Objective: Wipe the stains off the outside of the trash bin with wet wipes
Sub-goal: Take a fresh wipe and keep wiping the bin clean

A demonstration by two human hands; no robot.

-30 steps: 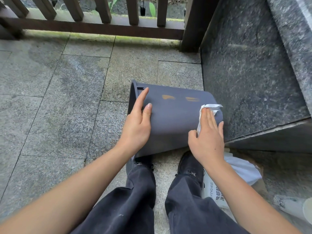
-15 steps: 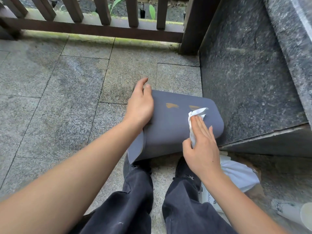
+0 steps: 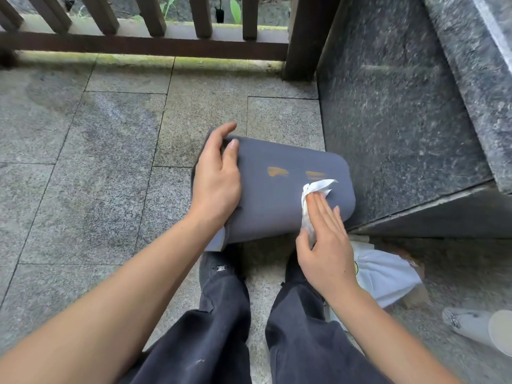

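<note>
A dark grey trash bin [image 3: 277, 206] lies on its side on the stone floor, just beyond my shoes. Two orange-brown stains [image 3: 277, 171] mark its upward face. My left hand [image 3: 217, 181] grips the bin's left end, fingers curled over the far edge. My right hand [image 3: 325, 239] presses a crumpled white wet wipe [image 3: 315, 189] flat against the bin's right part, just below the right stain. The bin's opening is hidden.
A dark granite block [image 3: 401, 120] stands right beside the bin on the right. A wooden railing [image 3: 144, 42] runs along the far edge. A white packet [image 3: 385, 275] lies by my right foot, and a pale container [image 3: 482, 328] sits at lower right.
The bin has been rolled so its opening no longer shows. My left hand moved up to its far left edge, and my right hand with the wipe slid left toward the stains.
</note>
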